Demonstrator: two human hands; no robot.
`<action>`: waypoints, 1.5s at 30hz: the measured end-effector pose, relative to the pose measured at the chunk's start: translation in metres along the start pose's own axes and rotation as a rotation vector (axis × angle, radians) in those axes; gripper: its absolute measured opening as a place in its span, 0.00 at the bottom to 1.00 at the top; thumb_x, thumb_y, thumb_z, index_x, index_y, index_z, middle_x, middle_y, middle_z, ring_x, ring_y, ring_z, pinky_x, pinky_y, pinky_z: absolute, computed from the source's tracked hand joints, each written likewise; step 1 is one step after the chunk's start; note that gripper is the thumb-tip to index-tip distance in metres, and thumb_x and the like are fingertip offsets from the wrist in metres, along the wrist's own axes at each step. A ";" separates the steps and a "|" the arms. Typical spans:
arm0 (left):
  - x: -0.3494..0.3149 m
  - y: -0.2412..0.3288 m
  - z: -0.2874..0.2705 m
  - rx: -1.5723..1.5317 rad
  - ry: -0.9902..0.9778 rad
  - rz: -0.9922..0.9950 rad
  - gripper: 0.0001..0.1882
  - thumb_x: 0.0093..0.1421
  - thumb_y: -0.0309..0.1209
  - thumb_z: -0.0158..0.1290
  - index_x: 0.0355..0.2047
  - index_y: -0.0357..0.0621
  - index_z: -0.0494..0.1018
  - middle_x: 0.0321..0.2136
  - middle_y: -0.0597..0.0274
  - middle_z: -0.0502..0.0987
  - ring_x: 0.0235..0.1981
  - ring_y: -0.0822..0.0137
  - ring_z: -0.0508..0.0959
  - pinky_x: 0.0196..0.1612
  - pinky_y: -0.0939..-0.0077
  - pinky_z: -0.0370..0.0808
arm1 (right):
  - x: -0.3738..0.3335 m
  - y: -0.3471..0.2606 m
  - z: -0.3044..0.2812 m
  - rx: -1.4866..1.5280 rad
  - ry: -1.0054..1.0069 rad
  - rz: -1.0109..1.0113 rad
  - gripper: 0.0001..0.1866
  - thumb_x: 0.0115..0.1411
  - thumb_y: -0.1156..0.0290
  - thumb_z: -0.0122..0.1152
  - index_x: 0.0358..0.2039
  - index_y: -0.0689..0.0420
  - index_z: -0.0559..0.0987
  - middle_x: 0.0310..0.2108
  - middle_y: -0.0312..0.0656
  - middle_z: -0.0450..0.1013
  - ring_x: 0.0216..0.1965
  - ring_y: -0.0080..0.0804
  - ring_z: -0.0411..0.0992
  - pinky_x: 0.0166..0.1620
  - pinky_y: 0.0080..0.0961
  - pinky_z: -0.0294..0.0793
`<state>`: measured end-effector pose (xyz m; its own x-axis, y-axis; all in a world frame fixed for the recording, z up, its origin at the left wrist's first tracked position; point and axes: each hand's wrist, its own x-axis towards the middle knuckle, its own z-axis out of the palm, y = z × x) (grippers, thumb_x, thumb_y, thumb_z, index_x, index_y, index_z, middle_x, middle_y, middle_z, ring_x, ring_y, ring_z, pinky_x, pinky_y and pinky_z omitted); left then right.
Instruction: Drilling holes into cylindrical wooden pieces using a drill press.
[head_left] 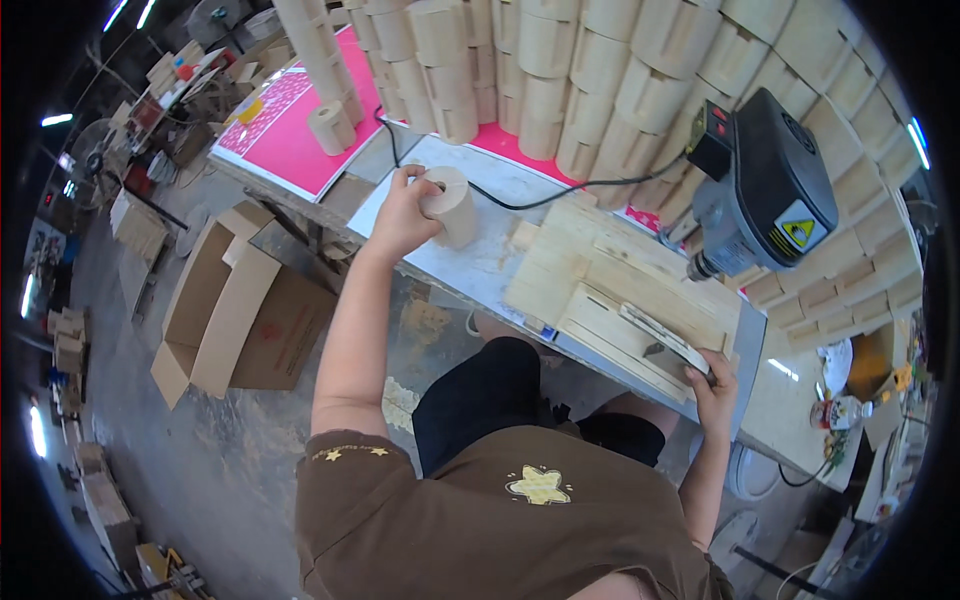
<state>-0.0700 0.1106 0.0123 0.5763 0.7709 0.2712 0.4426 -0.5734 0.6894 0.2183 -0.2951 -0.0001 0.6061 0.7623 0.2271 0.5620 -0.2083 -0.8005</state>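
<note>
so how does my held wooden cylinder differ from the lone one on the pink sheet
The held wooden cylinder is in the left hand; the lone wooden cylinder is untouched. The held one is over the white surface, the lone one on the pink sheet. Both are pale, with a hole on top.

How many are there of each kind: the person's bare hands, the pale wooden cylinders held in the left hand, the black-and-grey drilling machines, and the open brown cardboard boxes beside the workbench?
Bare hands (left hand, right hand): 2
Pale wooden cylinder held: 1
Black-and-grey drilling machine: 1
Open brown cardboard box: 1
Total: 5
</note>
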 end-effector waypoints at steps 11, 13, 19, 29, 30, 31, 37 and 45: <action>-0.024 -0.055 0.043 -0.302 0.300 -0.254 0.41 0.35 0.23 0.65 0.53 0.36 0.62 0.47 0.51 0.67 0.49 0.58 0.70 0.48 0.69 0.71 | -0.002 0.010 0.004 0.045 0.036 0.023 0.14 0.47 0.82 0.60 0.37 0.61 0.76 0.33 0.38 0.70 0.35 0.26 0.68 0.39 0.18 0.66; -0.024 -0.054 0.043 -0.408 0.198 -0.338 0.40 0.34 0.23 0.66 0.52 0.37 0.64 0.45 0.52 0.69 0.48 0.59 0.70 0.47 0.70 0.71 | -0.002 0.008 0.005 0.058 0.042 0.036 0.13 0.48 0.81 0.60 0.37 0.61 0.76 0.33 0.38 0.70 0.36 0.27 0.68 0.40 0.20 0.66; 0.001 -0.077 0.015 -0.086 0.431 -0.198 0.34 0.33 0.24 0.67 0.46 0.39 0.69 0.41 0.58 0.70 0.39 0.62 0.73 0.43 0.71 0.71 | -0.008 0.017 -0.003 0.067 -0.010 0.093 0.15 0.49 0.81 0.59 0.40 0.61 0.75 0.36 0.35 0.68 0.38 0.23 0.66 0.42 0.18 0.65; 0.143 -0.171 -0.117 -0.062 0.830 -0.361 0.31 0.35 0.34 0.67 0.41 0.39 0.70 0.35 0.53 0.77 0.34 0.58 0.78 0.38 0.66 0.73 | -0.008 -0.006 0.005 0.141 0.074 0.236 0.13 0.44 0.84 0.60 0.33 0.62 0.77 0.32 0.36 0.69 0.37 0.25 0.67 0.40 0.18 0.64; 0.154 -0.178 -0.121 0.002 0.836 -0.371 0.31 0.35 0.34 0.66 0.41 0.40 0.70 0.35 0.52 0.77 0.35 0.57 0.78 0.39 0.65 0.73 | -0.007 -0.008 0.006 0.132 0.070 0.233 0.13 0.43 0.84 0.61 0.33 0.62 0.77 0.32 0.37 0.69 0.36 0.25 0.67 0.39 0.18 0.64; 0.164 -0.184 -0.121 -0.009 0.824 -0.357 0.31 0.35 0.34 0.66 0.41 0.40 0.70 0.35 0.52 0.77 0.35 0.57 0.78 0.39 0.65 0.73 | -0.007 -0.011 0.007 0.128 0.090 0.239 0.13 0.43 0.84 0.61 0.33 0.62 0.77 0.32 0.37 0.69 0.36 0.25 0.67 0.39 0.18 0.64; 0.200 -0.226 -0.122 0.035 0.838 -0.356 0.31 0.35 0.32 0.67 0.42 0.38 0.69 0.38 0.51 0.77 0.39 0.55 0.77 0.42 0.64 0.73 | -0.007 -0.017 0.008 0.027 0.086 0.285 0.13 0.43 0.84 0.59 0.32 0.60 0.76 0.30 0.34 0.68 0.34 0.22 0.66 0.38 0.18 0.64; 0.194 -0.268 -0.115 -0.432 0.756 -0.167 0.46 0.40 0.23 0.66 0.58 0.32 0.53 0.53 0.45 0.63 0.53 0.53 0.68 0.53 0.66 0.69 | -0.005 -0.017 0.009 -0.064 0.137 0.268 0.14 0.40 0.82 0.66 0.31 0.58 0.79 0.27 0.36 0.71 0.28 0.26 0.69 0.32 0.20 0.66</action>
<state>-0.1557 0.4456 -0.0421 -0.1490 0.8998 0.4100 0.0945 -0.3998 0.9117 0.2005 -0.2893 0.0076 0.8056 0.5857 0.0886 0.4033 -0.4326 -0.8064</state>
